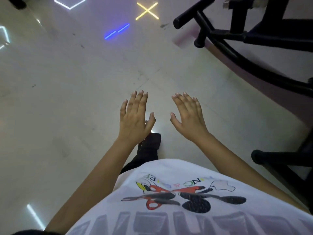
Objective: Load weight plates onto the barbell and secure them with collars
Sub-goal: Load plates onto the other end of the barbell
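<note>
Head view, looking steeply down at a person's own body and a pale, glossy floor point(67, 99).

Both arms reach forward over the floor, backs of the hands up. The left hand point(135, 116) sits just left of centre with its fingers straight and close together, thumb apart, holding nothing. The right hand point(188, 116) is beside it, a gap between them, its fingers likewise extended and slightly spread, also empty. Neither touches anything.

At 6 o'clock a white printed shirt point(186, 200) fills the lower frame. A dark trouser leg point(149, 146) shows between the forearms, below the hands.

From 1 to 4 o'clock runs a black tubular frame point(220, 39) of gym equipment, its rails curving along the right edge, well apart from both hands. At the top edge near 1 o'clock a blurred metal stub point(228, 4) pokes out; whether it is a bar end cannot be told.

At 12 o'clock the floor reflects coloured lights: a yellow cross point(147, 11) and a blue line point(116, 31).

No barbell, plates or collars can be made out here. Judging by the empty hands, loading appears not yet begun: every plate remains to be fetched and slid on, then each collar fitted.
</note>
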`<state>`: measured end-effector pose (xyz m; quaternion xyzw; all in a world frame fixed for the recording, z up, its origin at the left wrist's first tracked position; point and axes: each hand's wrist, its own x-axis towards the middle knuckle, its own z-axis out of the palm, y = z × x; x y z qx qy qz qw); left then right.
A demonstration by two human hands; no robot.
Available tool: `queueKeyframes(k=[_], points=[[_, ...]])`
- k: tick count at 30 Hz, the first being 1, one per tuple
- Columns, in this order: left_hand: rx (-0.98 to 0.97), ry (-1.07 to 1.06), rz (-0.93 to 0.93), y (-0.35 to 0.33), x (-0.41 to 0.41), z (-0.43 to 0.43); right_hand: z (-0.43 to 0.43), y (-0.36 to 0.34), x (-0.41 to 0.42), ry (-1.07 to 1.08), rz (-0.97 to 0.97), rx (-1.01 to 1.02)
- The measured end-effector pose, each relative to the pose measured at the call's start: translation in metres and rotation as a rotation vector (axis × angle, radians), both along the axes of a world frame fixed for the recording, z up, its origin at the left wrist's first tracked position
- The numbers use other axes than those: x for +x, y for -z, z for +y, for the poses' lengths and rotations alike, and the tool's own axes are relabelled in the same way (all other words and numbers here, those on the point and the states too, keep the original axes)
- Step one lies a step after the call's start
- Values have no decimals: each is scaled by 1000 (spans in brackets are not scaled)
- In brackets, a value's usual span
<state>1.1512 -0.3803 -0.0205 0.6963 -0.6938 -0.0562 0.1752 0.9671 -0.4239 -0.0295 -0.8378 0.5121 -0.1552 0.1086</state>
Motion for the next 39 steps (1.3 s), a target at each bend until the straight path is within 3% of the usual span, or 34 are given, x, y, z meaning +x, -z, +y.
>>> queueKeyframes(k=[15, 29, 39], points=[[29, 108, 29, -13, 112, -352, -337, -15, 113, 43, 24, 6], [57, 185, -36, -31, 191, -703, -679, -14, 184, 113, -97, 52], [102, 198, 20, -6, 220, -940, -916, 1, 202, 87, 56, 163]])
